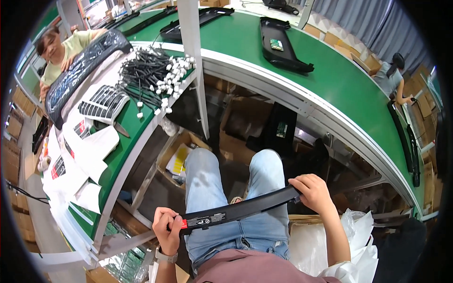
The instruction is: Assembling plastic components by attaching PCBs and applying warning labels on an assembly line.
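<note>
A long, narrow black plastic strip lies across my lap, slanting up to the right. Near its left end is a label with a red patch and white print. My left hand grips that end, thumb on top beside the label. The other end is pinched between the thumb and fingers of my right hand. Beneath the strip are my thighs in light jeans.
On the green table at left lie black cables with white connectors, label sheets and scissors. A black housing with a circuit board rests on the curved green belt. Cardboard boxes stand below. Two other people work nearby.
</note>
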The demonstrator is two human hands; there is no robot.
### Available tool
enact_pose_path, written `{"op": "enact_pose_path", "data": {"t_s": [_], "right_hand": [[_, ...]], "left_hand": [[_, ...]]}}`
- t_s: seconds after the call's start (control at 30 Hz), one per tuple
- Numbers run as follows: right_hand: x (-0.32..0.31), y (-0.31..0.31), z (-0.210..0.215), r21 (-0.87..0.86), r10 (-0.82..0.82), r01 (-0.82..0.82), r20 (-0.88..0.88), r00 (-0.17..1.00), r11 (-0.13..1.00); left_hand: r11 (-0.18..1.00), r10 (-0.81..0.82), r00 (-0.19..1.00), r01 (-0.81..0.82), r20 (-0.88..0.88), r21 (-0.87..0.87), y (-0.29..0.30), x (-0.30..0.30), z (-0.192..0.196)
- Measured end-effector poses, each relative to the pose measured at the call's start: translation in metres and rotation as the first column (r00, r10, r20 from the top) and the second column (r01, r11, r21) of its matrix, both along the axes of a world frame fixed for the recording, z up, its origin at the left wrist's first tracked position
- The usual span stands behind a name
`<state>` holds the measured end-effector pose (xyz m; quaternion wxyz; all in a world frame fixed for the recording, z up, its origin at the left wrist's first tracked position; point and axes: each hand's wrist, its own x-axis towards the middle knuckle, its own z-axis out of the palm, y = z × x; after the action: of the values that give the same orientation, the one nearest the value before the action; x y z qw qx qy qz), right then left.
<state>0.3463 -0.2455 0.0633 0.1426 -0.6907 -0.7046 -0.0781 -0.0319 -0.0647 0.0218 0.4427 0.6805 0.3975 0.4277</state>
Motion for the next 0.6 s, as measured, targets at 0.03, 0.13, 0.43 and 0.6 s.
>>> {"op": "enact_pose_path", "data": {"t_s": [0.03,0.13,0.43,0.6], "right_hand": [[0.007,0.001,-0.003,-0.030,0.025,-0.026,-0.014,1.000,0.999],[0.018,-0.009,0.010,0.024,0.015,-0.013,-0.083,0.996,1.000],[0.120,-0.159,0.086,-0.128,-0.682,0.815,-0.629,0.374,0.565],[0.313,-0.088,0.047,-0.091,-0.592,0.811,-0.730,0.341,0.578]], "left_hand": [[0.999,-0.035,0.999,0.035,-0.024,-0.035,0.004,0.004,0.004],[0.991,-0.061,0.989,0.075,-0.132,0.107,0.021,0.015,0.026],[0.559,-0.780,0.623,0.651,0.060,0.514,0.011,0.061,0.167],[0.274,-0.930,0.369,0.701,-0.006,0.658,0.004,0.119,0.186]]}}
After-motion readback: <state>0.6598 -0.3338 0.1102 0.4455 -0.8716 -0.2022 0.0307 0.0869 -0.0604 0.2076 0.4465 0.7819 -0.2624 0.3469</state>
